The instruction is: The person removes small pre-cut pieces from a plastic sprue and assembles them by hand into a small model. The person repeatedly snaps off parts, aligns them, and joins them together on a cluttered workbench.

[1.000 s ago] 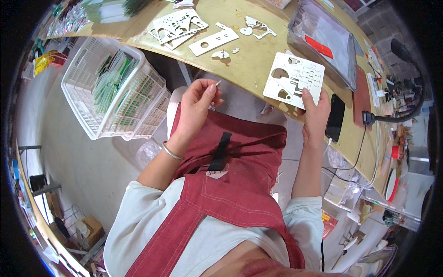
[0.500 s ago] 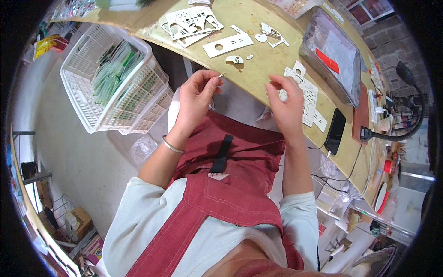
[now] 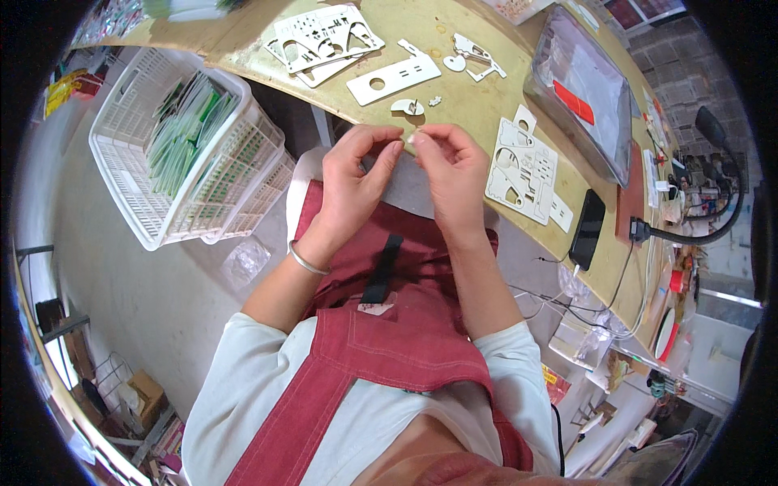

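Note:
Over the near edge of the yellowish worktable (image 3: 324, 89), my two hands are held close together, fingertips almost meeting. My left hand (image 3: 356, 174) has its thumb and forefinger curled toward each other in a pinch; what lies between them is too small to make out. My right hand (image 3: 455, 182) pinches with thumb and forefinger too, and a tiny pale speck shows at its fingertips, its kind unclear. Just beyond the fingers lie a small rounded white cut-out piece (image 3: 403, 106) and a flat white panel (image 3: 393, 79) with a round hole.
White cut-out sheets (image 3: 328, 36) are stacked at the far left, another sheet (image 3: 523, 166) at right. A clear tray (image 3: 579, 97) holds a red strip (image 3: 574, 101). Nearby are a black phone (image 3: 589, 229) and lamp arm (image 3: 697, 238). White baskets (image 3: 174, 211) stand left.
My right hand has moved left to meet my left hand, uncovering the right-hand cut-out sheet. The small brass-coloured piece seen earlier in my left fingertips no longer shows clearly.

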Action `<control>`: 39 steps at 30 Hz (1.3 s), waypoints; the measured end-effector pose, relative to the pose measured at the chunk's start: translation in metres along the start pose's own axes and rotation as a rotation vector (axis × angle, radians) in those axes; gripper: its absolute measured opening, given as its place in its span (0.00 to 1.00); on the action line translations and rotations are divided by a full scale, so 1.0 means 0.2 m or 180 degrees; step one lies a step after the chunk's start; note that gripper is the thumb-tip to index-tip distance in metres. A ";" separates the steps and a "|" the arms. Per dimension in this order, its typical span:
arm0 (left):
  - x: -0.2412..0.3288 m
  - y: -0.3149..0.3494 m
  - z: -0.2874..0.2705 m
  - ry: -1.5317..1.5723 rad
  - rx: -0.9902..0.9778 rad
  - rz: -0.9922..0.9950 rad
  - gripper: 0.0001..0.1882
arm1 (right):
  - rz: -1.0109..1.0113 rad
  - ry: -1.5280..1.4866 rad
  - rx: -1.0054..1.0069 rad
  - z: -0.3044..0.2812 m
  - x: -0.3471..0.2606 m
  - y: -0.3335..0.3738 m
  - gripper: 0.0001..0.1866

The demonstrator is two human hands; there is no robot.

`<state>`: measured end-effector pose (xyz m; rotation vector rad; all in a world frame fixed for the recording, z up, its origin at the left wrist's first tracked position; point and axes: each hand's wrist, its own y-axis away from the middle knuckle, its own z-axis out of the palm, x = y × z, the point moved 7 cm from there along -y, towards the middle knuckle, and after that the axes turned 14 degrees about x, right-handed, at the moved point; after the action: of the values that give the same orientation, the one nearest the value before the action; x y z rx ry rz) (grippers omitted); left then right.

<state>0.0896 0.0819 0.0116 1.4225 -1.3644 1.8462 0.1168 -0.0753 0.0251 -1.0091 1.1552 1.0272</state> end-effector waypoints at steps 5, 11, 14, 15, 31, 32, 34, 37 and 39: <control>0.11 -0.17 0.05 -0.1129 -0.0075 0.1240 0.17 | 0.0242 0.0328 0.0161 -0.12 -0.05 -0.07 0.04; 0.06 -0.20 0.18 -0.1665 -0.0266 0.1517 0.19 | 0.0198 0.0530 0.0330 -0.19 -0.03 -0.08 0.04; 0.04 -0.18 0.20 -0.1648 -0.0154 0.1701 0.17 | 0.0096 0.0721 0.0200 -0.23 -0.01 -0.10 0.04; 0.04 -0.18 0.21 -0.1626 -0.0175 0.1740 0.16 | 0.0044 0.0789 0.0132 -0.24 0.00 -0.10 0.04; 0.08 -0.16 0.27 -0.1522 -0.0535 0.2333 0.14 | -0.2077 0.1836 -0.0698 -0.11 -0.10 -0.17 0.07; 0.08 -0.15 0.27 -0.1541 -0.0561 0.2324 0.14 | -0.2093 0.1807 -0.0669 -0.12 -0.09 -0.16 0.07; 0.08 -0.14 0.27 -0.1491 -0.0597 0.2359 0.17 | -0.2104 0.1753 -0.0612 -0.12 -0.09 -0.15 0.07; 0.10 -0.13 0.25 -0.1387 -0.0448 0.2260 0.23 | -0.2069 0.1599 -0.0495 -0.15 -0.10 -0.13 0.06; 0.11 -0.13 0.20 -0.1041 -0.0235 0.1752 0.27 | -0.2023 0.1401 -0.0363 -0.17 -0.10 -0.12 0.06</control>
<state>0.1204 0.0513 0.0425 1.4560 -2.1382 1.8988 0.1305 -0.1165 0.0421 -1.6150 1.0145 0.3710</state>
